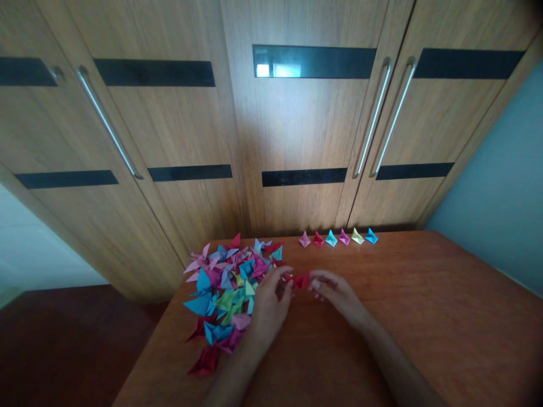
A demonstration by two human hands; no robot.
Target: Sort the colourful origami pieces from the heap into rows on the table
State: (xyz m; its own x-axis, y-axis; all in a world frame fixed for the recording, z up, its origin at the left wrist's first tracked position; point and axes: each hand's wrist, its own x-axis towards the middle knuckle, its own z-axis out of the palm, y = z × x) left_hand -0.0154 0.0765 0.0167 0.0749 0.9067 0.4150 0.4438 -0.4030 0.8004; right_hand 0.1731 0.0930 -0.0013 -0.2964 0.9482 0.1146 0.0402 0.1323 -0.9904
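Between my two hands, just above the wooden table, is a red origami piece [301, 281]. My left hand [271, 297] pinches its left end with thumb and fingers. The fingertips of my right hand [337, 291] close on its right end. Its exact fold is partly hidden by the fingers. Left of my left hand spreads a pile of colourful origami pieces [229, 299] in pink, blue, green, red and purple, some with pointed wings. Along the far edge stands a row of several small folded papers, among them a pink one [304, 239], a yellow one [357, 236] and a blue one [371, 236].
The reddish-brown wooden table [424, 316] reaches back to a wooden wardrobe [297, 124] with metal handles [373, 118] and dark inset strips. A pale blue wall [496, 169] rises on the right. Dark floor [85, 339] shows past the table's left edge.
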